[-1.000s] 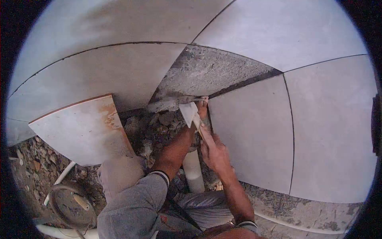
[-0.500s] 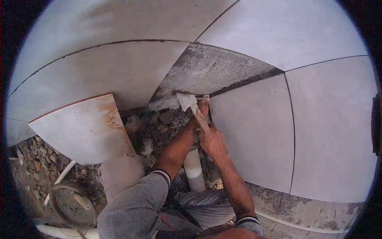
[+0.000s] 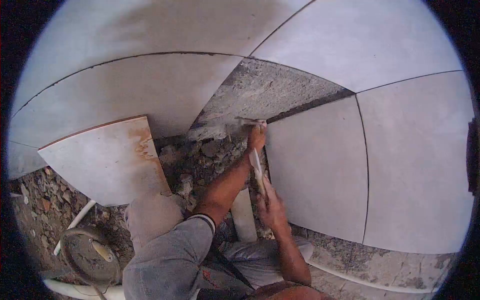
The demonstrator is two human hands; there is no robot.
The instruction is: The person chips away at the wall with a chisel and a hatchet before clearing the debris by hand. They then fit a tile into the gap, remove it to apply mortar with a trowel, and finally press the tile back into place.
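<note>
Against the lower edge of the rough cement patch (image 3: 270,90) is my left hand (image 3: 257,135), its fingers closed around a thin chisel-like metal bar (image 3: 247,121) that points left. Nearer to me, my right hand (image 3: 272,207) grips the handle of a pale hammer-like tool (image 3: 258,167). Its head is turned edge-on beside my left wrist, so its exact kind does not show. Large grey tiles surround the patch; one tile (image 3: 320,165) stands just right of both hands.
A loose cut tile (image 3: 105,160) with brown stains leans at the left. Rubble (image 3: 210,155) lies below the wall. A pale pipe (image 3: 243,215) stands between my arms, and a round hoop-like object (image 3: 70,250) sits lower left, near another white pipe (image 3: 75,227).
My right hand has drawn the hammer-like tool back toward me, away from the bar, and its head has turned edge-on. My left hand stays at nearly the same spot.
</note>
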